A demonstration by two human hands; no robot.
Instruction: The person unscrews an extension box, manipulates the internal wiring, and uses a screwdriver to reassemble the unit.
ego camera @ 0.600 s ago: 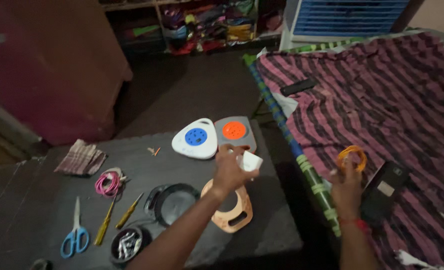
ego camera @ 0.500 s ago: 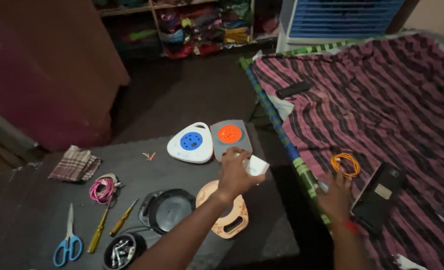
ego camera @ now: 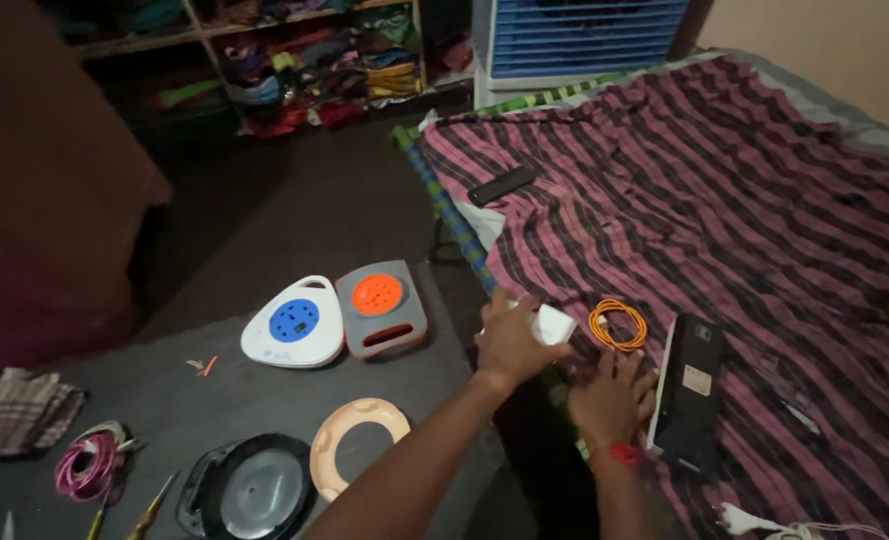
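My left hand [ego camera: 509, 340] grips a small white plug-like block [ego camera: 551, 324] at the edge of the bed. My right hand [ego camera: 612, 395] rests flat on the striped bedsheet [ego camera: 764, 220], fingers spread, just below a coiled orange cable [ego camera: 617, 323] and beside a black phone [ego camera: 689, 392]. It holds nothing. On the grey table [ego camera: 214, 400] lie a white casing with a blue disc [ego camera: 294, 323], a grey casing with an orange disc [ego camera: 381, 305], a tan ring [ego camera: 352, 440] and a black round part [ego camera: 249, 490].
A pink wire coil [ego camera: 86, 467], screwdrivers [ego camera: 149, 510] and a checked cloth [ego camera: 19, 412] lie at the table's left. A black remote [ego camera: 501, 185] lies on the bed. A white charger [ego camera: 754, 522] sits at the bed's near edge. Shelves [ego camera: 304, 60] and a blue cooler [ego camera: 584, 35] stand behind.
My left hand has carried the white block from above the table to the bed edge. My right hand has let go of the orange cable coil, which now lies on the sheet.
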